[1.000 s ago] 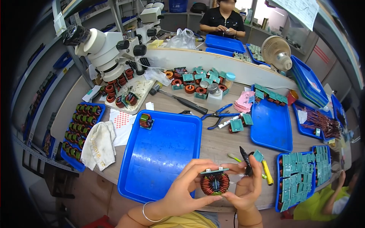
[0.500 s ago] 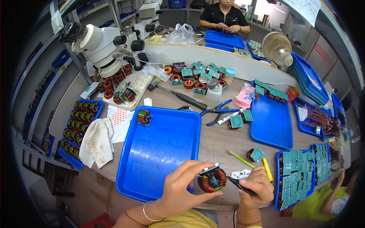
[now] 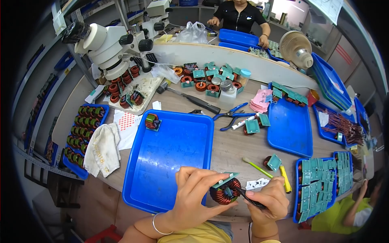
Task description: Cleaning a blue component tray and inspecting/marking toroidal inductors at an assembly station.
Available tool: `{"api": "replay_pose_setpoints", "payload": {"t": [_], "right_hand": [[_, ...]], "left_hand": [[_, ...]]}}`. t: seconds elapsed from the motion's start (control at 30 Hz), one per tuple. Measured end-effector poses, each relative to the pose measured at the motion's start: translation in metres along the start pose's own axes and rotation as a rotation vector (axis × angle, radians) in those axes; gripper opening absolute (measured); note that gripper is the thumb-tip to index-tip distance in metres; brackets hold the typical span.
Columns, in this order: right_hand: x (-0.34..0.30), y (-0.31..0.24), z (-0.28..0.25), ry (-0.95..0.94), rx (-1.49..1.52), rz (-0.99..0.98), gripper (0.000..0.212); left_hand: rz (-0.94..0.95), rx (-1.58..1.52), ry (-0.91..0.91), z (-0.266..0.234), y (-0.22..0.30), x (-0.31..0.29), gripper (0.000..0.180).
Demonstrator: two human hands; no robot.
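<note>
Left hand (image 3: 193, 191) pinches the copper-wound ring coil (image 3: 222, 196), right hand (image 3: 270, 198) pinches a black pointed tool (image 3: 246, 197), and any slip could scratch those windings!

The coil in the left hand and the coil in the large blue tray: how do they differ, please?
The held coil is gripped in the left hand; the tray coil rests in the large blue tray. The held coil has its green board on the upper side; the tray coil has its board underneath. Both show coppery winding and a green board.
</note>
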State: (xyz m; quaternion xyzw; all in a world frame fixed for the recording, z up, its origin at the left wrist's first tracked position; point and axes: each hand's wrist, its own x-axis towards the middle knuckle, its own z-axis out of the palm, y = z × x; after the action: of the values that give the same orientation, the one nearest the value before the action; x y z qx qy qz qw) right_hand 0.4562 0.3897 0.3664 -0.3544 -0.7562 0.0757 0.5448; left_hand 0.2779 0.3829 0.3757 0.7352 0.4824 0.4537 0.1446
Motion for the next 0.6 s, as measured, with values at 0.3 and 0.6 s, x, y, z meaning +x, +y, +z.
{"api": "replay_pose_setpoints", "payload": {"t": [0.3,0.6], "right_hand": [[0.0,0.0014,0.0009,-0.015,0.005,0.01,0.031],[-0.0007,-0.0032,0.001,-0.02,-0.021,0.076,0.019]], "left_hand": [[0.002,-0.003,-0.01,-0.0007,-0.0007,-0.0002,0.057],[0.009,-0.014,-0.009,0.0003,-0.0002,-0.0003,0.056]]}}
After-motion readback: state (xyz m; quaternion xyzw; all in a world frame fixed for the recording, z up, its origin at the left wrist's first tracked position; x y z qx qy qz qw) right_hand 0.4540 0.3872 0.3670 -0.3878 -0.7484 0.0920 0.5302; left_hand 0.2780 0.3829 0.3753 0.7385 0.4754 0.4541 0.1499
